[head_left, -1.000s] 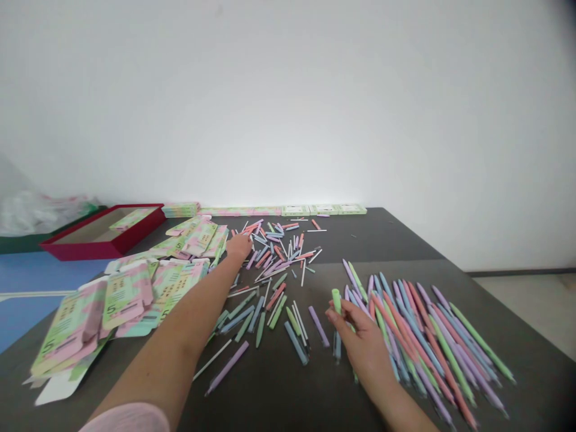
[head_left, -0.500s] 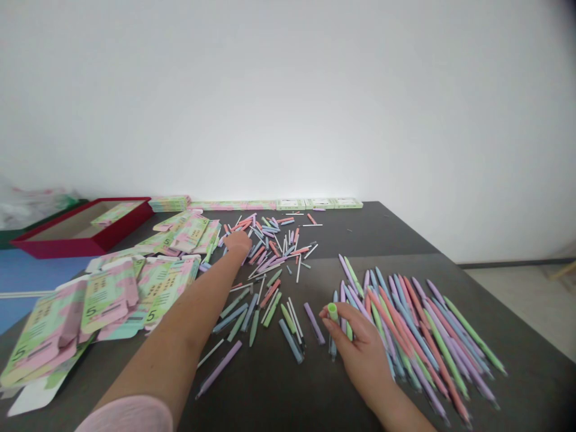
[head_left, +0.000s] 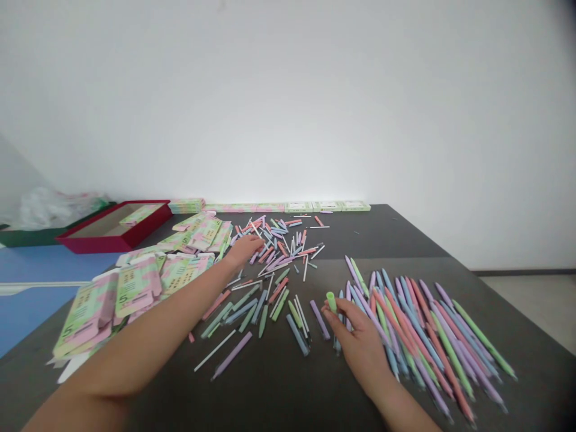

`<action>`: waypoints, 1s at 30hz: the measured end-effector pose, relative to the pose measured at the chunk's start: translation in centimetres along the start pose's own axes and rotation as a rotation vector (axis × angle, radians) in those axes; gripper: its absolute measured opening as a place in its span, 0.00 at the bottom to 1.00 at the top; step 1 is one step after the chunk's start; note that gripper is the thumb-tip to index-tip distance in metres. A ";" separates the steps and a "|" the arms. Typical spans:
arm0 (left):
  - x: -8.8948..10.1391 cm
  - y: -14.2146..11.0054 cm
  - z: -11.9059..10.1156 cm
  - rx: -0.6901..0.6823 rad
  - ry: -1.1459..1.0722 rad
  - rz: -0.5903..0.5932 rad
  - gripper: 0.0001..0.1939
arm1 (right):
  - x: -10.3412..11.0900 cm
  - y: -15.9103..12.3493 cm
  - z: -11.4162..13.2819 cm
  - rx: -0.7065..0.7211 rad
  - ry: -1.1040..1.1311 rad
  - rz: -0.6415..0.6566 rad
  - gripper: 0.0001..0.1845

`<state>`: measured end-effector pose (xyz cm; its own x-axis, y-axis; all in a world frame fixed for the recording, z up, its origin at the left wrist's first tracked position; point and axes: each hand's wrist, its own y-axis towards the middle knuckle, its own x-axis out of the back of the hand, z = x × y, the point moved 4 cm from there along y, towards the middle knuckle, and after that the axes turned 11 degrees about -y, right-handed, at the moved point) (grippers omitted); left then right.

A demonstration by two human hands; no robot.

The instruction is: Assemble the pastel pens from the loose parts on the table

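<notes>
The right hand (head_left: 360, 341) has its grip pinched around 1 pale-green hollow plastic tube (head_left: 331, 300), open end up; the left hand (head_left: 244, 248) reaches into scattered pastel barrels and thin white rods, its grasp impossible to tell. Rightward on the black tabletop (head_left: 270, 399), long pastel pens (head_left: 420, 330) look assembled; many loose parts seemingly remain.

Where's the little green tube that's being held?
In the head view, right of centre: the green tube is in the person's right hand, just left of the pile of coloured pens.
</notes>
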<state>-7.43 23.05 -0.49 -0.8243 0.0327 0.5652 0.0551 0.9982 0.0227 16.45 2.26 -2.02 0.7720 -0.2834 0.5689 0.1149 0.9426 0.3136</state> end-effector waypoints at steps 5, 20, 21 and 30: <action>-1.6 -9.3 -3.1 -0.070 -0.313 0.105 0.18 | -0.9 -0.1 0.4 0.063 -0.051 0.060 0.11; -3.1 -16.6 -6.8 -0.070 -0.458 0.197 0.12 | -2.2 -0.2 0.7 0.201 -0.123 0.140 0.10; -3.2 -16.6 -6.8 -0.099 -0.409 0.209 0.12 | -2.2 -0.3 0.7 0.207 -0.135 0.135 0.10; -3.8 -16.6 -7.6 -0.231 -0.256 0.250 0.15 | -2.4 -0.3 0.6 0.155 -0.120 0.159 0.10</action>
<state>-0.90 5.96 3.28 -0.8812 0.3124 0.3547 0.3717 0.9216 0.1117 14.22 2.57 -3.00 0.6921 -0.1612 0.7036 -0.1067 0.9412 0.3206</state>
